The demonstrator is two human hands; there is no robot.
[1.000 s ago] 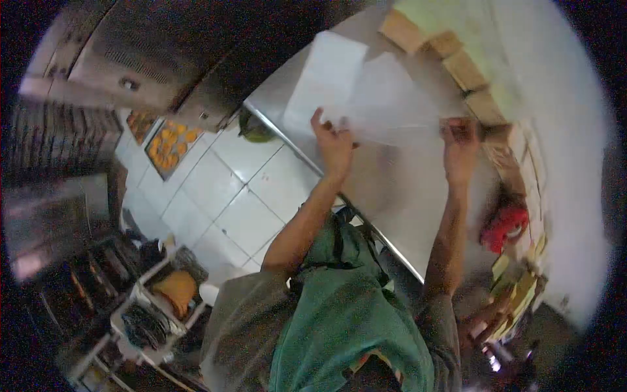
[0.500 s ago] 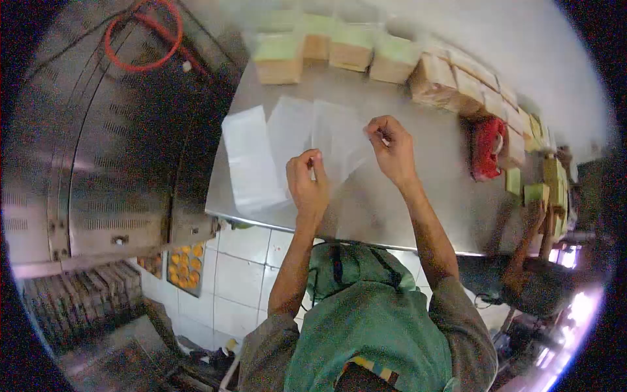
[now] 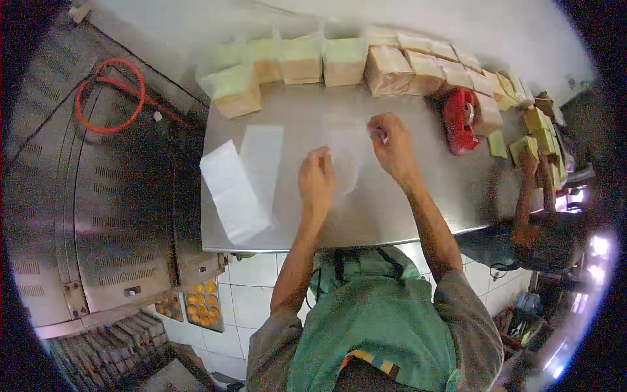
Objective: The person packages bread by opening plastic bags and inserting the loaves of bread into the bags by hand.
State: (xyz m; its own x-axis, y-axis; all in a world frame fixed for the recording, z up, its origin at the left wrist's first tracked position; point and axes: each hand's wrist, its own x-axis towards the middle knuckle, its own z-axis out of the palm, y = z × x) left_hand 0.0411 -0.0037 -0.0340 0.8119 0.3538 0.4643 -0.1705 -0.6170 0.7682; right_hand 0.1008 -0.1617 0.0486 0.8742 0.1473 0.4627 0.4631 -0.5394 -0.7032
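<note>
My left hand point(image 3: 318, 179) is closed in a pinch at the near-left edge of a clear plastic bag point(image 3: 346, 153). The bag's far-right side is pinched in my right hand point(image 3: 394, 149), so it spans the gap between both hands just over the steel table. Its outline is faint and blurred. To the left of my left hand lie a whitish stack of flat plastic bags point(image 3: 235, 196) and a single clear bag point(image 3: 263, 153), partly overlapping.
Wrapped bread-like blocks point(image 3: 343, 62) line the back of the steel table point(image 3: 418, 202). A red tape dispenser point(image 3: 460, 121) stands right of my hands. Another person's hands point(image 3: 532, 166) handle yellowish blocks at far right. Metal cabinets point(image 3: 124, 215) stand left; trays of round pastries point(image 3: 204, 304) sit below.
The view has turned, shifting the table contents. The bags that were fanned out beside my left hand now lie farther from it, and one clear bag is stretched between my hands.
</note>
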